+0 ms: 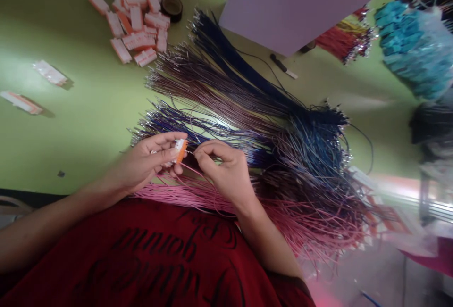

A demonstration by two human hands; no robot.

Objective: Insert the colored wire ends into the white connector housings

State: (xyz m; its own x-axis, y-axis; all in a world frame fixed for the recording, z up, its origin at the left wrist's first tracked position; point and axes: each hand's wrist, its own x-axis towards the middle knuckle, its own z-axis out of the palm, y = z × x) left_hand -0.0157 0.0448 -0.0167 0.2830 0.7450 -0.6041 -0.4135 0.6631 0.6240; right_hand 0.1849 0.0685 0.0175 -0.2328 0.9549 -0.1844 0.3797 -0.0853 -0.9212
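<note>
My left hand (155,156) grips a white and orange connector housing (181,150) between thumb and fingers, its orange face turned to the right. A pink wire (194,171) runs from the housing toward the right. Close beside it, my right hand (222,163) pinches a thin wire, whose metal tip (190,152) points at the orange face. Whether the tip touches the housing I cannot tell. Beneath both hands lie bundles of pink wires (170,196) and blue-violet wires (159,118) with crimped metal ends.
More housings (136,19) are heaped at the upper left beside a roll of dark tape (171,7). Two loose housings (49,72) lie at the left. Brown wires (212,102) and dark blue wires (244,71) stretch behind my hands. A knife-like tool (283,66), purple panel (283,5) and bagged turquoise parts (417,47) lie beyond.
</note>
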